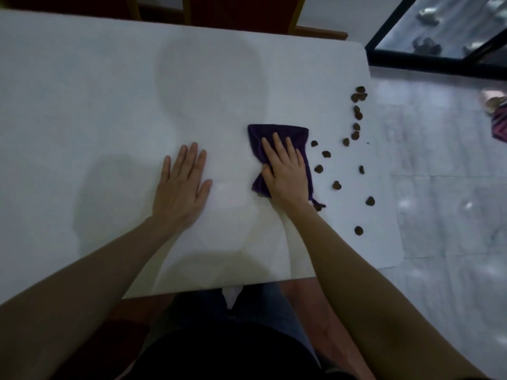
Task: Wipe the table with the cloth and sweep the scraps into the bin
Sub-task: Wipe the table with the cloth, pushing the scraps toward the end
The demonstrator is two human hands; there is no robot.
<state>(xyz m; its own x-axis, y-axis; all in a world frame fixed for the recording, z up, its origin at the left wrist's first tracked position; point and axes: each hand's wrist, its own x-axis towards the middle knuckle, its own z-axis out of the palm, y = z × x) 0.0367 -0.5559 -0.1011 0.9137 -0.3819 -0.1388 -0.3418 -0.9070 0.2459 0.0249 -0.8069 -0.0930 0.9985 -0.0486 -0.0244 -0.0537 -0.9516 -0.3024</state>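
Observation:
A dark purple cloth (277,133) lies bunched on the white table (96,105), right of centre. My right hand (285,171) presses flat on the cloth with straight fingers, covering its middle. My left hand (182,185) rests palm down on the bare tabletop, to the left of the cloth, fingers spread. Several small brown scraps (356,116) are scattered to the right of the cloth, running along the table's right edge from far to near. No bin is in view.
The table's right edge (384,165) drops to a pale tiled floor (444,215). A dark-framed glass panel (439,31) stands at the far right. Red chairs (238,9) sit behind the table's far edge. A pink and purple object (498,116) lies on the floor at the right.

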